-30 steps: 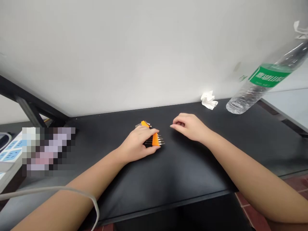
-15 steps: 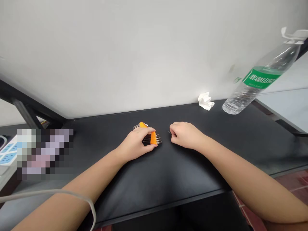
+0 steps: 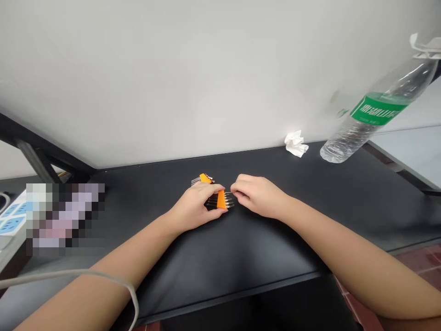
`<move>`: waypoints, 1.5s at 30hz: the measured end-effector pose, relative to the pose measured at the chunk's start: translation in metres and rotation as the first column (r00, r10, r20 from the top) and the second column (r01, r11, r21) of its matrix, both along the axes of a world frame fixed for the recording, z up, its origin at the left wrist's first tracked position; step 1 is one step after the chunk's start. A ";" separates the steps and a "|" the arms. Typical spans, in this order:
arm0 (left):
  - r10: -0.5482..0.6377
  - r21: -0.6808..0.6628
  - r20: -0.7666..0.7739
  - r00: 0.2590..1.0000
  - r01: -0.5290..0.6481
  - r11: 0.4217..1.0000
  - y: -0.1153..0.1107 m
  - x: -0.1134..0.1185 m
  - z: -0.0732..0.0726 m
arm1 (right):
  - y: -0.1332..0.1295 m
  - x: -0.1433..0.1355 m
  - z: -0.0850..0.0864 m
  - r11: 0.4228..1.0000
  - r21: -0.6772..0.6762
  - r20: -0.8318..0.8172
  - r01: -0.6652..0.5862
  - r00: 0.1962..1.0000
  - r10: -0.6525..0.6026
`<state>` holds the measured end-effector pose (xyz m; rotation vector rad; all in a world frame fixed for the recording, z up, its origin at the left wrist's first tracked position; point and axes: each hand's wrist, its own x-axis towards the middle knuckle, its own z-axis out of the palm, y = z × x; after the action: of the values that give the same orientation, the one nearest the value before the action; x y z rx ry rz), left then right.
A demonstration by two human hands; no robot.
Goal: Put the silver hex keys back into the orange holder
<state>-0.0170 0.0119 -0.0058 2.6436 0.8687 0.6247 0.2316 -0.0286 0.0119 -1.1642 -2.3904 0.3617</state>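
Observation:
Thumb and fingers of my left hand (image 3: 196,204) grip an orange holder (image 3: 221,200) on the black tabletop. Several thin metal bits (image 3: 228,200) stick out of its right side. A second orange holder (image 3: 206,178) with thin metal pieces lies just behind that hand; whether the two orange parts are joined is hidden. My right hand (image 3: 253,193) is closed in a pinch at the right side of the holder, its fingertips on a thin metal piece whose far end meets the holder's upper corner.
Crumpled white tissue (image 3: 296,143) and a clear bottle with a green label (image 3: 374,110) stand by the wall at the back right. At left are a power strip (image 3: 14,216), a pixelated item (image 3: 69,216) and a pale cable (image 3: 69,273) across my left forearm.
My right hand has moved left, bringing the thin metal piece up to the orange holder. My left hand keeps its grip almost unmoved.

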 end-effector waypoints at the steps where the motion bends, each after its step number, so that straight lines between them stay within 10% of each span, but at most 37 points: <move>1: -0.003 0.001 0.001 1.000 0.003 1.000 0.000 0.000 0.000 | 0.000 0.000 0.000 1.000 0.002 0.007 -0.002 1.000 0.002; 15: -0.058 0.053 -0.027 0.998 0.059 0.997 -0.003 0.005 0.005 | -0.005 -0.003 0.004 1.000 0.013 0.023 -0.016 1.000 0.016; 22: -0.147 0.077 0.032 0.989 0.144 0.987 -0.008 0.011 0.009 | -0.008 -0.013 0.010 0.971 -0.225 -0.346 -0.077 0.938 -0.005; 28: -0.173 0.166 0.115 0.978 0.153 0.974 -0.011 0.012 0.014 | 0.002 -0.015 -0.005 0.616 -0.668 -0.710 -0.418 0.607 -0.357; 34: -0.254 0.223 0.130 0.958 0.221 0.949 -0.017 0.014 0.017 | 0.007 -0.017 -0.010 0.404 -0.717 -0.696 -0.568 0.622 -0.359; 45: -0.121 0.149 -0.043 0.992 0.127 0.981 -0.010 0.012 0.010 | 0.005 -0.019 -0.015 0.688 -0.685 -0.557 -0.241 0.781 -0.281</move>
<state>-0.0055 0.0022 0.0039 2.8260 0.6832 0.6395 0.2123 -0.0232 -0.0036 -1.1020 -1.6111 1.5598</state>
